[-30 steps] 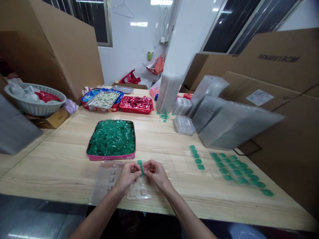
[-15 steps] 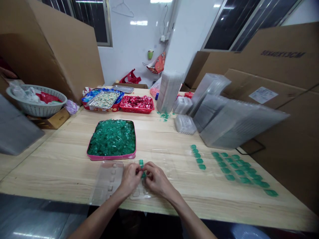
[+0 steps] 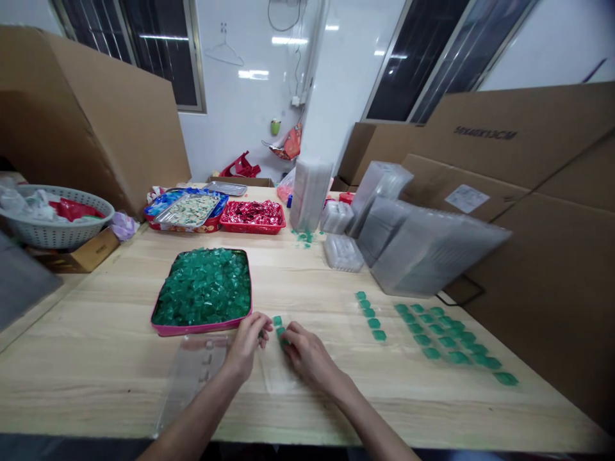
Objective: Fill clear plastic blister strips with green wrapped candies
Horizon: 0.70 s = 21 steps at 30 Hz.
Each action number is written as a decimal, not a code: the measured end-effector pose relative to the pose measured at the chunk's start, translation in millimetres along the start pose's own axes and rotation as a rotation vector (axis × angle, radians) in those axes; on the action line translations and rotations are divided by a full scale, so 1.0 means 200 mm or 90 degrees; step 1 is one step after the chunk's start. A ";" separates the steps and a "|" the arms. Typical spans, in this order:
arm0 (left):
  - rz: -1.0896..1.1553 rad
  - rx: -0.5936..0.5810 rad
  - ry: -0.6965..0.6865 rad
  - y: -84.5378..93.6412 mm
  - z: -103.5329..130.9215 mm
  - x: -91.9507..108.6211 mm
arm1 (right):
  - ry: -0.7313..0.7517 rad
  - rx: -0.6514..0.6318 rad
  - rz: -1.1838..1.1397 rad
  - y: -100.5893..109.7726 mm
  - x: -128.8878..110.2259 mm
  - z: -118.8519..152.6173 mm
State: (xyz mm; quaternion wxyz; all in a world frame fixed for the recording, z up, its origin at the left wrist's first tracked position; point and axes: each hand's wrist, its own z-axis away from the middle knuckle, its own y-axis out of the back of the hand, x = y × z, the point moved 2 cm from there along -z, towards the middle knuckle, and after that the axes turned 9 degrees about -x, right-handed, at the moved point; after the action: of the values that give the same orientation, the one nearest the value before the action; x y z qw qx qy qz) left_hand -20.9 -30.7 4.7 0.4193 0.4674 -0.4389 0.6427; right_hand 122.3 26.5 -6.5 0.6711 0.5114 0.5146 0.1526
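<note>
My left hand [image 3: 250,340] is curled just right of the pink-rimmed tin [image 3: 163,331], with a small dark green piece [image 3: 261,334] between its fingers. Beside it, my right hand [image 3: 307,355] has its fingertips on a green piece [image 3: 281,332] in a clear plastic tray [image 3: 273,378]. Another green piece [image 3: 277,320] sits just beyond those fingertips. The tin is heaped with green wrapped pieces [image 3: 206,285]. Left of my left hand lies a clear moulded plastic sheet [image 3: 185,374], partly under my forearm.
Rows of green pieces [image 3: 446,341] lie on the right of the table. Stacked clear trays [image 3: 427,250] stand behind them. A red tray [image 3: 252,227], a tray of pale pieces [image 3: 189,210] and a basket [image 3: 62,229] are farther back. Cardboard boxes [image 3: 542,192] flank the table.
My hands have moved apart, the left one toward the tin, the right one staying over the tray. The view has shifted, so the table's contents sit lower and more to the left.
</note>
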 end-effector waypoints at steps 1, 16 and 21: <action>0.097 -0.012 0.025 -0.01 0.00 0.02 | -0.010 0.015 0.002 0.02 0.04 -0.01; 0.423 0.041 0.133 -0.02 -0.03 0.06 | 0.086 0.049 -0.046 0.08 0.20 -0.26; 0.477 0.045 0.140 -0.07 -0.07 0.05 | 0.113 0.043 -0.033 0.08 0.19 -0.27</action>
State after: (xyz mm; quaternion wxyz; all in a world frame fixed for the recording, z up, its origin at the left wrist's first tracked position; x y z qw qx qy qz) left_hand -13.6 -13.2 14.1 0.1839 0.2171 -0.5094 0.8121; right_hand 98.5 90.3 -11.1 0.6089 0.5052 0.5897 0.1623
